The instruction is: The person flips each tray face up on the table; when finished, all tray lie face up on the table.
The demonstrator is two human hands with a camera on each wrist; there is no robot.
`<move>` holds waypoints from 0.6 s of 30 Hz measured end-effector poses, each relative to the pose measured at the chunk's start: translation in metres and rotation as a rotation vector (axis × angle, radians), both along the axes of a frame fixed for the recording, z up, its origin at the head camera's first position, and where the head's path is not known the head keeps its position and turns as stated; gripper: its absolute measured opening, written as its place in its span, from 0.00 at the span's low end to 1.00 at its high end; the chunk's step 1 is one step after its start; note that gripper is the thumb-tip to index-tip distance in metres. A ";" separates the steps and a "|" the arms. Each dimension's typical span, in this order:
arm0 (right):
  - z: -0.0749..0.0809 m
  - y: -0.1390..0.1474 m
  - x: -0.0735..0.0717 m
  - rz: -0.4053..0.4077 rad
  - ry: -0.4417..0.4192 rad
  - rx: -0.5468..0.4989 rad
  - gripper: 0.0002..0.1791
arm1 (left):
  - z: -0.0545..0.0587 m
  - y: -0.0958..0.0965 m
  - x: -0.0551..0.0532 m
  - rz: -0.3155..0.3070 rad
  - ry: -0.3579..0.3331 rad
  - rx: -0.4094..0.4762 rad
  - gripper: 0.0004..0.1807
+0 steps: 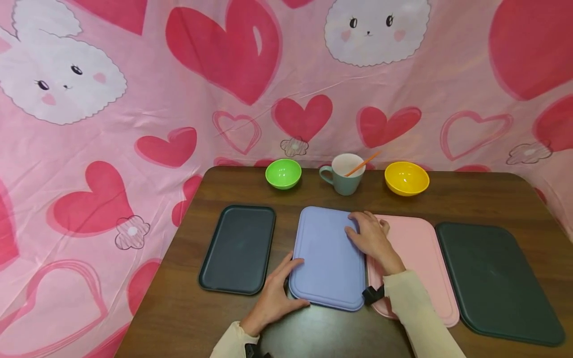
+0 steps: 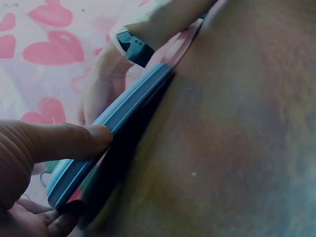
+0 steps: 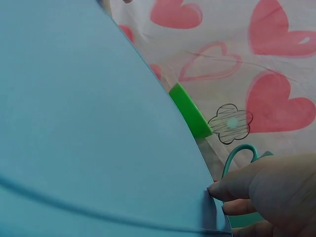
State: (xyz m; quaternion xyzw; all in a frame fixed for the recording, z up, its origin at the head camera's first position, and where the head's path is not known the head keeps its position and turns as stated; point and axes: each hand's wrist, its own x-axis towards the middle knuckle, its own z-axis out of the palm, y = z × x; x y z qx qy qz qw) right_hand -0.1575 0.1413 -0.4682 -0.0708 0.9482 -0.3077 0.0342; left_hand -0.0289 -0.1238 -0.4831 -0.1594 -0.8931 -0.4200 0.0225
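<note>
A lavender rectangular tray (image 1: 330, 261) with rounded corners lies between both hands, near the middle of the table. My left hand (image 1: 274, 294) grips its near left corner; in the left wrist view the thumb (image 2: 74, 142) presses the ribbed edge, with fingertips (image 2: 64, 224) below it. A dark gap shows beneath that edge, so this side looks raised. My right hand (image 1: 370, 237) pinches the tray's far right edge, and in the right wrist view its thumb (image 3: 227, 186) meets the rim while the other fingers curl outside it.
A dark tray (image 1: 238, 250) lies to the left. On the right are a pink tray (image 1: 418, 256), partly under the right arm, and a dark green tray (image 1: 494, 278). Along the back stand a green bowl (image 1: 283, 174), a mug (image 1: 344, 179) with an orange stick (image 1: 363, 164), and a yellow bowl (image 1: 406, 179).
</note>
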 end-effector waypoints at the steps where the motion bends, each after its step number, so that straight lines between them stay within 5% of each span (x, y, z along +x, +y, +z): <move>1: 0.000 0.000 0.000 0.002 0.001 0.000 0.22 | 0.001 0.000 0.000 0.007 -0.021 0.001 0.48; 7: 0.000 -0.002 0.000 0.009 0.014 -0.002 0.21 | 0.005 -0.001 0.000 0.022 -0.098 -0.005 0.51; 18: 0.003 -0.006 0.003 0.011 -0.004 -0.028 0.21 | 0.009 -0.002 0.001 -0.007 -0.076 0.047 0.51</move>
